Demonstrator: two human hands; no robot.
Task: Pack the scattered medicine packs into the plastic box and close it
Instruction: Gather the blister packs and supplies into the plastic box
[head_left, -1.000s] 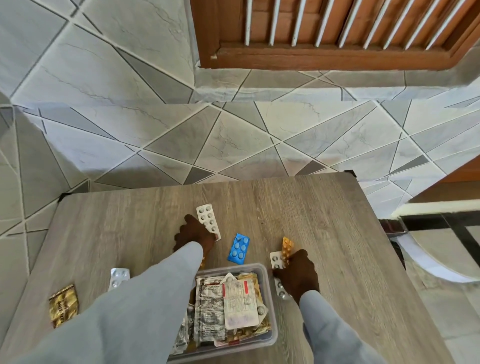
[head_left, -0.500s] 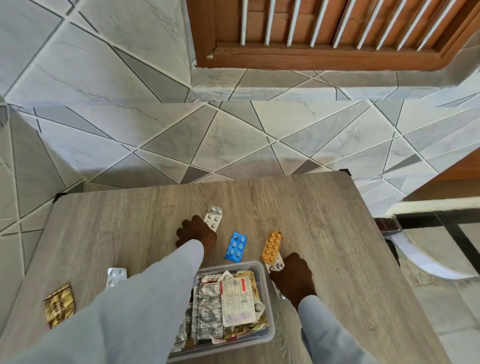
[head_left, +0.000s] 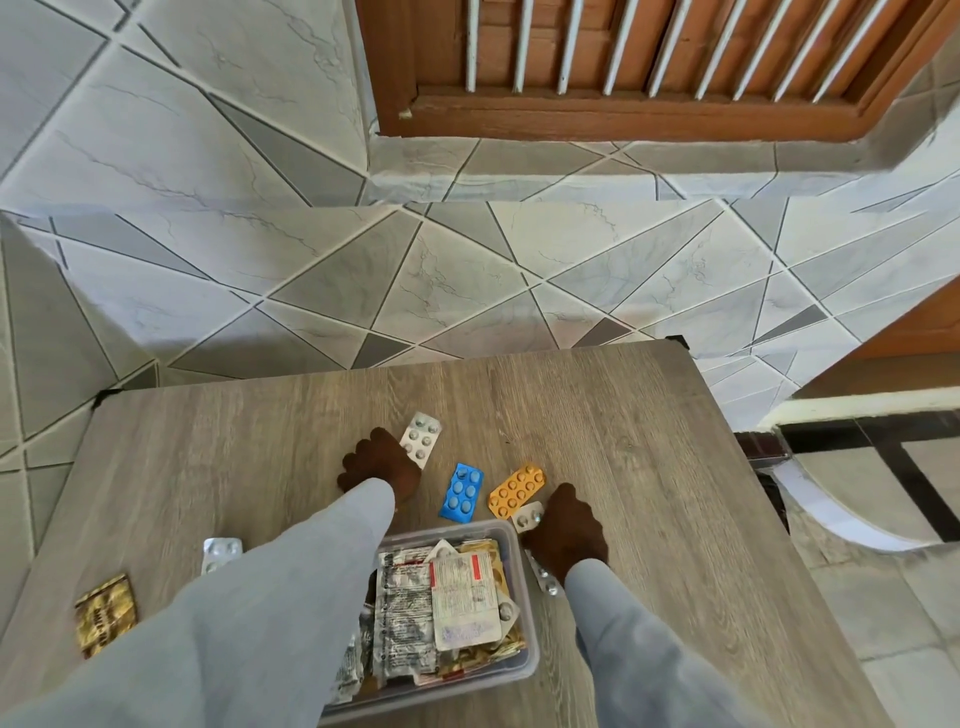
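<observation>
A clear plastic box sits open near the table's front, filled with several medicine packs. My left hand is closed on a silver-white blister pack just beyond the box. My right hand grips silver blister packs at the box's right side, one strip poking out below the wrist. An orange pack lies against those packs; whether my right hand holds it I cannot tell. A blue pack lies flat between my hands. No lid is visible.
A small silver pack and a gold foil pack lie at the left of the wooden table. Tiled floor surrounds the table, with a wooden door frame beyond and a dark frame at the right.
My left hand has closed over the silver-white pack and lifted its near end. The orange pack has tilted over to lie flat beside my right hand.
</observation>
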